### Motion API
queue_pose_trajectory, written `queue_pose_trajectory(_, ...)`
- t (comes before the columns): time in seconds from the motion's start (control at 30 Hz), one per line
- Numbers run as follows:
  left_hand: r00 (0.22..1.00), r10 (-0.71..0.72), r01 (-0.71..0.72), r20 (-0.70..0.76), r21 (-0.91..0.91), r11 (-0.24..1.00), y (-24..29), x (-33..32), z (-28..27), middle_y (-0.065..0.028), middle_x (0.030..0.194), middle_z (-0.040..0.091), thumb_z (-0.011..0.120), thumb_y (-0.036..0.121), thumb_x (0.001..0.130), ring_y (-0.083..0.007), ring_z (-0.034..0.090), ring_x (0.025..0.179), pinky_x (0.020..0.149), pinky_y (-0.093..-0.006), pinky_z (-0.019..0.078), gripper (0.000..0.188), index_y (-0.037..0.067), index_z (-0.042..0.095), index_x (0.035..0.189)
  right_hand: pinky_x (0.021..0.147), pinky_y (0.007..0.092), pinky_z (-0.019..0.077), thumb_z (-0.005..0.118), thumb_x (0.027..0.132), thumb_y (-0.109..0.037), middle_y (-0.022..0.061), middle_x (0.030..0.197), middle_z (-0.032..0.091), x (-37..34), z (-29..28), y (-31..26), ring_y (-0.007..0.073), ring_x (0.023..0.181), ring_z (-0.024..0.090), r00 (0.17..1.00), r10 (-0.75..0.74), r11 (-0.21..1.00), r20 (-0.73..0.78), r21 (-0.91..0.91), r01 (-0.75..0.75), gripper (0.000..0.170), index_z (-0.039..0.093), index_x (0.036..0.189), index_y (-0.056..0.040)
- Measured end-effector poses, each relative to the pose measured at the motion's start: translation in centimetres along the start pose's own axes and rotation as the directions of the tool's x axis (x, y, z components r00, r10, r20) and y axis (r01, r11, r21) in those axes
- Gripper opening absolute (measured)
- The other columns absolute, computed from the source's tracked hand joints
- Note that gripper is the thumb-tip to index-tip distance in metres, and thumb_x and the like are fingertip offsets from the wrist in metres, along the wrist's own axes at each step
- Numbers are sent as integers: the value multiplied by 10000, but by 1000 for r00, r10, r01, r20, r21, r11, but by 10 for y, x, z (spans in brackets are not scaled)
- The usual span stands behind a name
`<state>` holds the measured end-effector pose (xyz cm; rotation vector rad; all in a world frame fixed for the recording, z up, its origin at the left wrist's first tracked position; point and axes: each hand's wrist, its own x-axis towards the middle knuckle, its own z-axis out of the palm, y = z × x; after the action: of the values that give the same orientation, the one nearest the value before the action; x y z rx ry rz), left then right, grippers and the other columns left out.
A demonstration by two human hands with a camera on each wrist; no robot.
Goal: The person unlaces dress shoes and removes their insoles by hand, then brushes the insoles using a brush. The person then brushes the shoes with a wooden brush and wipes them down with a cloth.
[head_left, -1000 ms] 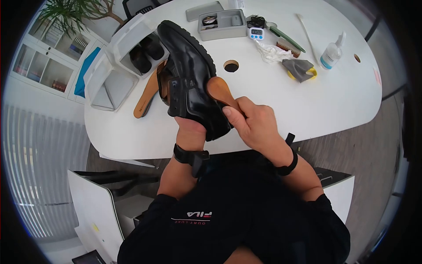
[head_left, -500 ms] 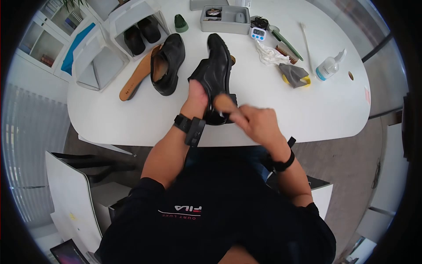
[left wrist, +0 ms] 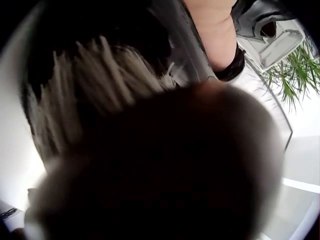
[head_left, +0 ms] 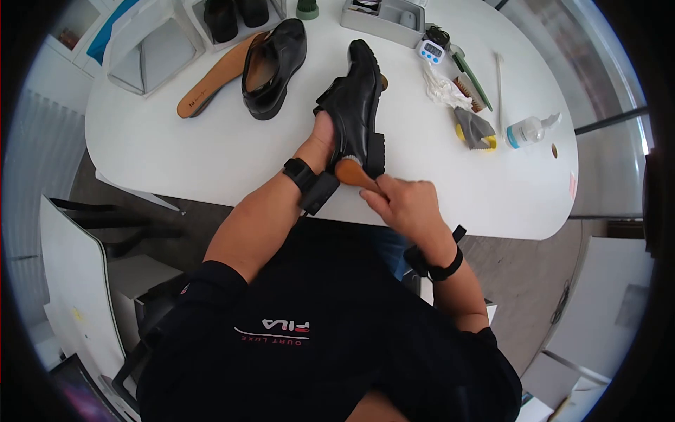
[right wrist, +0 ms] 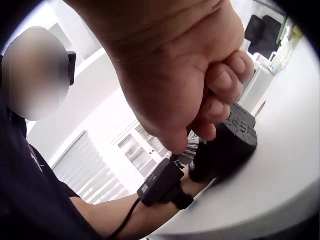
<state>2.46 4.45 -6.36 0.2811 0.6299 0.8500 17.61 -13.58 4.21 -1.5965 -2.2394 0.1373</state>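
Observation:
My left hand (head_left: 323, 132) holds a black leather shoe (head_left: 357, 105) at its opening, with most of the fingers hidden. The shoe is over the table's near part, toe away from me, its sole turned to the right. In my right hand (head_left: 413, 205) is the handle of a small wooden shoe brush (head_left: 355, 174). Its pale bristles (left wrist: 105, 75) lie against the back of the shoe, by the heel (right wrist: 237, 132). The brush head fills much of the left wrist view. In the right wrist view, my right fingers (right wrist: 220, 82) are curled.
Another black shoe (head_left: 278, 74) stands at left beside a long wooden-backed brush (head_left: 218, 81). Dark shoes (head_left: 235, 17) sit in a white box behind. At right are a timer (head_left: 430, 51), white cloth (head_left: 443, 86), grey cloth (head_left: 476, 130) and spray bottle (head_left: 526, 132). A grey case (head_left: 383, 24) is at the back.
The shoe has come down from its raised position, uncovering the other shoe. The brush has gone from the shoe's side to the back of its heel. The head view has shifted too.

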Motion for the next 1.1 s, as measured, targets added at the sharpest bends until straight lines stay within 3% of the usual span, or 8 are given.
queue_pose_trajectory(0.07,998,49,-49,-42,-7,999,2,-7,7,-96,1060,726,545,443,1062,-240,692,924,839,-396,597,436,59,681,1216,506,440,493,703,971,-435,94,639,651,1,-2,0,334,554,650,998,-11,1000,58,-13,11,361,644,812,-117)
queue_pose_trajectory(0.17,999,4,-5,-46,-17,1000,1,-16,12,-85,1058,726,540,435,1066,-240,690,932,851,-401,595,429,60,686,1213,514,439,493,717,967,-419,90,618,640,9,-13,12,329,548,649,984,179,979,-21,-99,-181,343,654,813,-118)
queue_pose_trajectory(0.3,998,43,-41,43,-57,998,6,-11,11,-98,1133,741,535,386,1061,-254,701,1002,918,-408,581,414,52,685,1255,514,439,492,728,960,-418,99,608,639,3,-11,8,333,548,650,996,36,999,78,11,-37,356,654,804,-107)
queue_pose_trajectory(0.43,982,33,-10,186,-126,992,1,3,-5,-116,1194,747,515,303,1050,-273,707,1052,973,-416,562,386,44,692,1277,509,438,485,730,958,-424,97,616,644,22,-18,1,338,541,645,998,56,993,26,-101,-53,375,643,794,-97)
queue_pose_trajectory(0.57,985,126,-121,115,-46,992,9,-19,16,-122,1213,743,493,266,1047,-280,699,1090,1018,-432,543,382,39,689,1283,500,447,482,723,960,-439,93,611,643,46,-11,-7,336,534,644,996,75,982,-41,-173,-81,402,608,789,-94)
queue_pose_trajectory(0.63,996,-28,34,90,-70,997,17,-26,18,-138,1253,729,469,221,1038,-284,685,1140,1058,-442,520,387,29,669,1307,491,452,482,715,966,-442,89,615,642,33,-9,-18,337,524,642,998,67,974,12,-217,-62,394,600,802,-103)
queue_pose_trajectory(0.83,974,-61,102,218,-182,978,19,-20,7,-150,1327,694,439,148,1013,-298,657,1197,1095,-443,495,410,22,634,1350,494,414,496,713,966,-433,50,647,610,1,-7,-32,288,537,646,973,-12,972,232,-227,66,365,601,816,-120)
queue_pose_trajectory(1.1,978,-50,86,204,-174,981,18,-15,6,-159,1373,675,443,176,1053,-299,648,1238,1133,-436,475,425,-13,599,1399,518,409,499,729,951,-431,56,663,607,9,-32,13,282,563,647,970,-139,948,198,-256,188,361,608,800,-126)
